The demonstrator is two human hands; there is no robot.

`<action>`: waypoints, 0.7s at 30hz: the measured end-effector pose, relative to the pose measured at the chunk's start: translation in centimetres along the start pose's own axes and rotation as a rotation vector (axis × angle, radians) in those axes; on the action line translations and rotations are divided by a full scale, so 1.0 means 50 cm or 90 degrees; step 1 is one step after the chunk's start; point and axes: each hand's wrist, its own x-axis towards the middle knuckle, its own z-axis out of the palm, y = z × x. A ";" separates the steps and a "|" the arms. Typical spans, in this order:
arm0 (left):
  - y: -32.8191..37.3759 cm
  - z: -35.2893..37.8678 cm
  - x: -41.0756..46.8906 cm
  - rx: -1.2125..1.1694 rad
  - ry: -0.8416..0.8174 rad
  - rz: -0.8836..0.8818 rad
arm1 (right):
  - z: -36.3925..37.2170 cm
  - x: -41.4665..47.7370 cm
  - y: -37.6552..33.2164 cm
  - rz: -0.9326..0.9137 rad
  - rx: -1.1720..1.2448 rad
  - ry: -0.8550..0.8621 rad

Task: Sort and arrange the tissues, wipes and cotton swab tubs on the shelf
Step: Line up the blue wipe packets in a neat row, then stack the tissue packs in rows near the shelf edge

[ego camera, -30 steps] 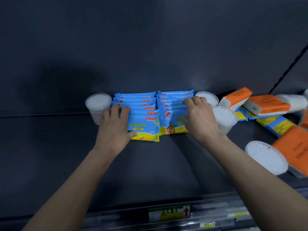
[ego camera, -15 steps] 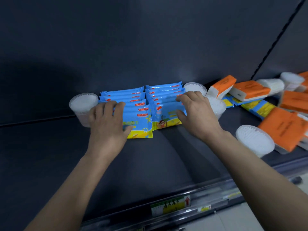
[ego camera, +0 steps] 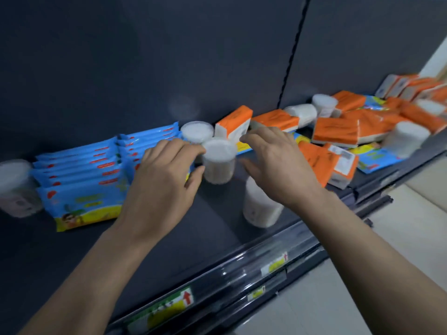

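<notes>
Two rows of blue wipes packs [ego camera: 79, 170] stand against the back of the dark shelf [ego camera: 188, 238]. Right of them a clear cotton swab tub [ego camera: 219, 163] stands upright, with a second tub [ego camera: 197, 131] behind it. My left hand [ego camera: 164, 175] lies over the right wipes row, its fingertips and thumb touching the tub's left side. On the tub's other side hovers my right hand [ego camera: 278, 165], fingers spread, holding nothing. A third tub [ego camera: 260, 211] sits partly hidden under my right wrist. Another tub [ego camera: 17, 187] stands left of the wipes.
Orange tissue packs [ego camera: 233, 125], more swab tubs [ego camera: 324, 105] and loose blue wipes [ego camera: 377, 155] lie jumbled along the shelf's right half. A front rail with price labels [ego camera: 169, 308] edges the shelf. The shelf's dark back panel [ego camera: 169, 56] rises behind.
Both hands have left the wipes rows and moved right to flank the upright swab tub. My view has swung right, showing more of the jumbled heap.
</notes>
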 end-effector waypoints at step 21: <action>0.377 0.332 0.179 0.033 -0.225 -0.249 | -0.054 -0.132 0.533 0.040 0.046 -0.100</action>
